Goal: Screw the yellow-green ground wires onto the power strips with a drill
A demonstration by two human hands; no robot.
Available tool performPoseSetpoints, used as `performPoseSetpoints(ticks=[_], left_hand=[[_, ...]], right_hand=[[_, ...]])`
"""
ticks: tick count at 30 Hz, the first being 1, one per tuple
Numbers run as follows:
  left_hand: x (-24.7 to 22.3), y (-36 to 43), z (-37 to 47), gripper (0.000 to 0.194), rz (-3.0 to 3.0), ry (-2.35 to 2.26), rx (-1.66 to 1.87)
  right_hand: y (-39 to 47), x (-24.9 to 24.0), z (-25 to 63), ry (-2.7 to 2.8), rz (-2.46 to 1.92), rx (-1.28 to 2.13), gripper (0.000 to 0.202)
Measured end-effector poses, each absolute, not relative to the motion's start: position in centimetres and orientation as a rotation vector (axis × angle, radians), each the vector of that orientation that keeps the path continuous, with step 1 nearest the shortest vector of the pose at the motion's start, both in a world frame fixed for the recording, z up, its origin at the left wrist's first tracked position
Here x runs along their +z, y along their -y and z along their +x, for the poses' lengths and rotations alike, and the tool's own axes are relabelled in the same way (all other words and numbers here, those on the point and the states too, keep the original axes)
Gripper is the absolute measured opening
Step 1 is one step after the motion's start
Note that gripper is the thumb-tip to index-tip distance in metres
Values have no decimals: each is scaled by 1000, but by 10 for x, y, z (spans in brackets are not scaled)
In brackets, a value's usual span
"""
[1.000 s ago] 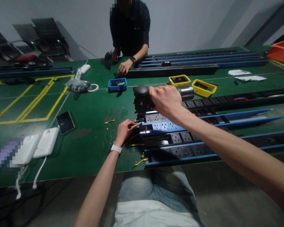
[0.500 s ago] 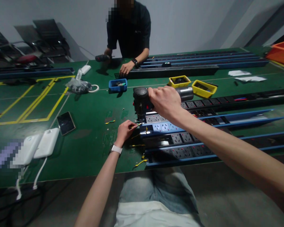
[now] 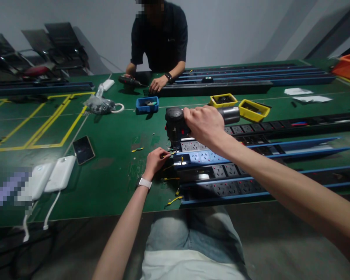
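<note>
My right hand (image 3: 205,122) is wrapped round a black power screwdriver (image 3: 175,122), its head pointing down over the left end of a blue socket strip (image 3: 204,156). Just left of that end, my left hand (image 3: 156,160) pinches a short yellow-green wire (image 3: 169,154), whose far end meets the strip near the tool's tip. Nearer to me lie more strips, among them a black one with sockets (image 3: 230,188). Yellow wires, such as one at the nearest strip (image 3: 175,200), stick out from their left ends. The tool's tip is partly hidden.
Across the table (image 3: 113,175), a person in black holds a drill (image 3: 130,81) beside long strips. Small bins, blue (image 3: 147,105) and yellow (image 3: 253,110), stand mid-table. A phone (image 3: 83,150), white power banks (image 3: 60,173) and a plastic bag (image 3: 100,104) lie left. A loose wire (image 3: 137,149) lies nearby.
The other person's drill has come down and right, its bit now close to their other hand. My hands keep nearly the same places; the whole view has shifted slightly.
</note>
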State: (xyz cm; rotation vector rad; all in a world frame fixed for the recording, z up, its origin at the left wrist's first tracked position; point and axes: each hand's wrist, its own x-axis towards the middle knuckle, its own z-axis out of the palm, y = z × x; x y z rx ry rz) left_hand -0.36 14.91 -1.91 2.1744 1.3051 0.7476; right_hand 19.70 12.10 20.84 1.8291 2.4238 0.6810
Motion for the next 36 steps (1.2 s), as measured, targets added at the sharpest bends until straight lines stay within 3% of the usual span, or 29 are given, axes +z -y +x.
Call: performPoseSetpoints(ticks=[36], left_hand=[[-25, -151, -4, 26, 2190, -1298, 744]], right_hand=[[-124, 206, 194, -2473, 1766, 733, 26]])
